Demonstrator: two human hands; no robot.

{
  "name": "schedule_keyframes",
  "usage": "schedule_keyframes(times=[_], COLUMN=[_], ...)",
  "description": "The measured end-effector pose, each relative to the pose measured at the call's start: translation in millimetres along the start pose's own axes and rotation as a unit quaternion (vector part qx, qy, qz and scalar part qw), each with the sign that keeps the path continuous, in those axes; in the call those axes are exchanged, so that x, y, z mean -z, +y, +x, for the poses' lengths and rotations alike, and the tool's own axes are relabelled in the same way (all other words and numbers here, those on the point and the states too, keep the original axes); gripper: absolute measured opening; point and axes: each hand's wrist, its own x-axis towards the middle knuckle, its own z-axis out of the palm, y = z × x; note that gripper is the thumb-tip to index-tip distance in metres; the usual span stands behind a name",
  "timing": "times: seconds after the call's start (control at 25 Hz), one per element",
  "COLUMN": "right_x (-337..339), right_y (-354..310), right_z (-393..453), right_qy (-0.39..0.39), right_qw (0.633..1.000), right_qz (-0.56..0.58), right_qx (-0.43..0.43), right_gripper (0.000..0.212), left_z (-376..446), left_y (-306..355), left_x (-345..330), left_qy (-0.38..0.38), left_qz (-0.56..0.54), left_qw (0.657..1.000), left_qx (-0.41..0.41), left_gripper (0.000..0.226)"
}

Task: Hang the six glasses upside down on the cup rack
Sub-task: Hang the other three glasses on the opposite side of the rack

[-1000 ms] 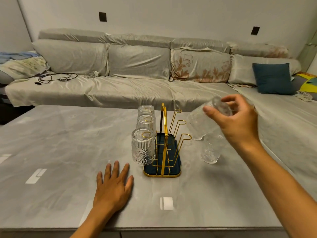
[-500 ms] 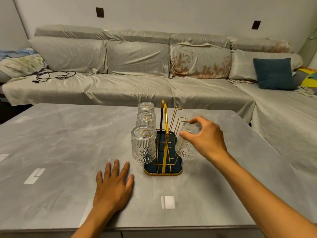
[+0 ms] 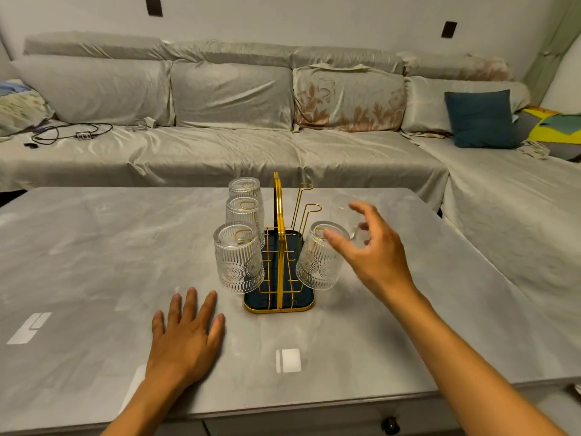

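Note:
A gold wire cup rack (image 3: 279, 247) with a dark blue base stands mid-table. Three ribbed glasses hang upside down on its left pegs: near (image 3: 238, 258), middle (image 3: 243, 212) and far (image 3: 244, 187). A fourth glass (image 3: 316, 262) hangs upside down on the near right peg. My right hand (image 3: 372, 250) hovers just right of it, fingers spread, holding nothing. Behind that hand a loose glass (image 3: 341, 209) stands on the table, partly hidden. Two right pegs are bare. My left hand (image 3: 188, 335) lies flat on the table in front of the rack.
The grey marble-look table (image 3: 94, 262) ends in a front edge near me, with a drawer knob (image 3: 390, 424) below. A covered grey sofa (image 3: 220, 146) runs behind and to the right, with a blue cushion (image 3: 481, 119) and cables (image 3: 63, 133).
My right hand carried a glass from the right, lowered it onto the near right peg, and has now let go and opened. The left hand has stayed flat.

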Motion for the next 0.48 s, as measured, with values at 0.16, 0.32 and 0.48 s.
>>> schedule_keyframes(times=[0.16,0.32,0.48], right_x=[9.9,-15.8,-27.7], right_y=[66.2,111.2,126.1], right_z=[-3.4,-10.7,-8.1], right_qy=[0.14,-0.032,-0.01], right_qw=[0.958,0.945,0.958], right_qz=[0.093,0.203,0.148], right_qx=[-0.232,-0.253,-0.244], right_gripper=[0.078,0.093,0.078], left_z=[5.2,10.9,15.5], left_y=[1.3,0.2,-5.3], left_x=[5.7,6.4,-0.9], left_qy=[0.043,0.051,0.014], left_qz=[0.043,0.006,0.001], left_qw=[0.998,0.999,1.0], left_qx=[-0.022,-0.014,-0.004], left_gripper=[0.066,0.07,0.07])
